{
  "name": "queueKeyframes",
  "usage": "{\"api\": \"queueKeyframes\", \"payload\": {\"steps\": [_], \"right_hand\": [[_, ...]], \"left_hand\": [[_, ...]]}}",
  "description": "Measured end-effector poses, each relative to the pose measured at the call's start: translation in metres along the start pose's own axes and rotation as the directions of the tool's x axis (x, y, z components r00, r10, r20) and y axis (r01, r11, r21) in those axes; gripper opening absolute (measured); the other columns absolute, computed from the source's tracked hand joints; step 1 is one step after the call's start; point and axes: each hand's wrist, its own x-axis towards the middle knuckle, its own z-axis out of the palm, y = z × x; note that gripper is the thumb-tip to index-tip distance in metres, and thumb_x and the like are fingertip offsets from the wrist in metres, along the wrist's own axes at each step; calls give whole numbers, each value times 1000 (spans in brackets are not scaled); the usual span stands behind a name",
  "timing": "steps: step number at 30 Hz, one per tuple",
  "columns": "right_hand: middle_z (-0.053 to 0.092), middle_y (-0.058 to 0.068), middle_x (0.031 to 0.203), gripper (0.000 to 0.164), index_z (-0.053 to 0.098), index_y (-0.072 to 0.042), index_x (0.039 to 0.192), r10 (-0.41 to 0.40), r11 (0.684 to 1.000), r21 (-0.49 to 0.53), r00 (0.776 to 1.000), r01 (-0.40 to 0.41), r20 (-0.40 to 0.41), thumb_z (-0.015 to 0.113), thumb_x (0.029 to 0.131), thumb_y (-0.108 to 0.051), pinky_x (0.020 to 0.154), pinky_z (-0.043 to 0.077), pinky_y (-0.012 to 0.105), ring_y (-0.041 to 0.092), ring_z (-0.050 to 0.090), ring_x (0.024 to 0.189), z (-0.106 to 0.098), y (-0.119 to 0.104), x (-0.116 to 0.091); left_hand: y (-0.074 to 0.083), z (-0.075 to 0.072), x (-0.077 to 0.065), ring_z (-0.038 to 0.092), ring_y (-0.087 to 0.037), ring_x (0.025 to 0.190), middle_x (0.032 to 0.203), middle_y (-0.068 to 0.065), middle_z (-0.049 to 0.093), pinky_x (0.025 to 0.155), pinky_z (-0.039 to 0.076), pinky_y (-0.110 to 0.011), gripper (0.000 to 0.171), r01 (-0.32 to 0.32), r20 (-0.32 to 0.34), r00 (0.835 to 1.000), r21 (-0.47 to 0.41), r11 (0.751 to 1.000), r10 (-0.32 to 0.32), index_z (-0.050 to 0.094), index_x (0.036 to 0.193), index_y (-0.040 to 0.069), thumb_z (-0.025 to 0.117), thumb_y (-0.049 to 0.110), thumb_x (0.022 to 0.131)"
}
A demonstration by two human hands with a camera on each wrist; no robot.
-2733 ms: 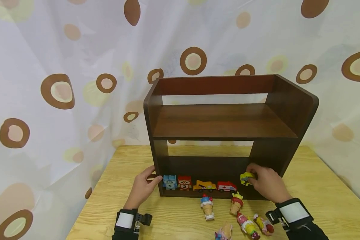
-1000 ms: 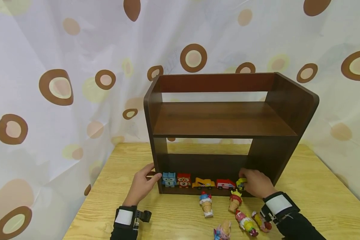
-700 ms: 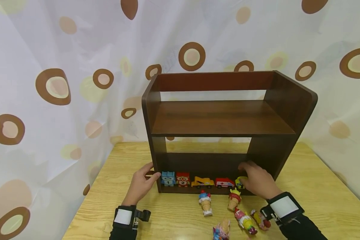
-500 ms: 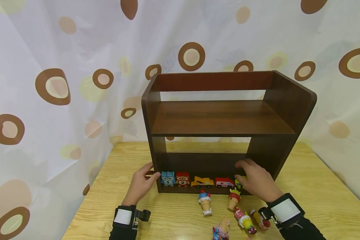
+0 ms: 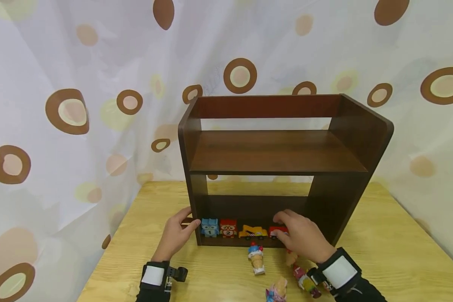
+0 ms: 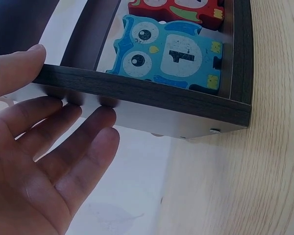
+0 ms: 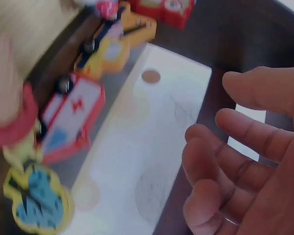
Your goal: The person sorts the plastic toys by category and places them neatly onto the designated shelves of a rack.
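Observation:
A dark brown two-tier wooden shelf (image 5: 279, 152) stands on the table. My left hand (image 5: 175, 235) grips its left side panel, thumb at the front edge and fingers outside. Along the lower tier stand a blue owl block marked 1 (image 5: 210, 227), a red owl block marked 2 (image 5: 228, 228), a yellow toy truck (image 5: 253, 232) and a red-and-white toy ambulance (image 7: 74, 115). Beside the ambulance, a yellow-and-blue toy (image 7: 39, 198) shows in the right wrist view; my hand hides it in the head view. My right hand (image 5: 303, 237) hovers before the ambulance, fingers loosely bent, holding nothing.
On the wooden table (image 5: 136, 260), in front of the shelf, lie several ice-cream-cone toys: one with a blue top (image 5: 256, 259), a pink one (image 5: 277, 289) and a pink-and-yellow one (image 5: 305, 282). A patterned sheet (image 5: 98, 147) hangs behind the table.
My right hand set the yellow-and-blue toy down at the right end of the row, let it go, then moved left over the ambulance. The left hand stayed on the side panel.

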Motion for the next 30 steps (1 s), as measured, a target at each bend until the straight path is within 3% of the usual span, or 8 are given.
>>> {"api": "queueKeyframes", "payload": {"steps": [4,11,18,24,30], "right_hand": [[69,2,96,21,68,-12,104,3,999,38,994,-7,113,76,86,-22,59,52,24,11,65,75,22,-15,2],[65,6,97,30,67,-6,110,-21,999,42,956,9,294,73,85,-22,52,48,30,13,57,67,53,-33,4],[64,14,110,34,65,-4,114,-4,1000,1,934,4,358,72,87,-21,47,49,34,19,60,66,66,-45,4],[60,19,117,30,65,-2,114,25,1000,-1,917,-27,397,71,89,-17,53,54,40,24,62,70,70,-49,6],[57,21,122,33,65,-1,116,47,997,40,892,-72,450,74,85,-10,60,57,38,30,67,79,73,-51,11]], "left_hand": [[-5,-3,-5,69,-29,109,136,-10,63,90,60,-40,47,27,-11,1000,6,1000,-27,59,139,19,69,23,93],[-7,-3,-7,69,-29,109,136,-10,63,88,60,-41,47,9,-15,1000,-21,1000,-10,58,139,19,68,26,94],[-8,0,-6,69,-28,108,136,-10,64,89,60,-40,46,1,-10,1000,-18,1000,-1,59,139,19,68,24,94],[-5,0,-3,69,-29,109,138,-11,62,89,60,-41,47,-12,-8,1000,-15,1000,12,58,140,17,68,26,94],[-2,0,0,69,-29,109,137,-12,63,89,60,-41,48,-15,3,1000,-22,1000,15,58,139,15,69,24,94]]}}
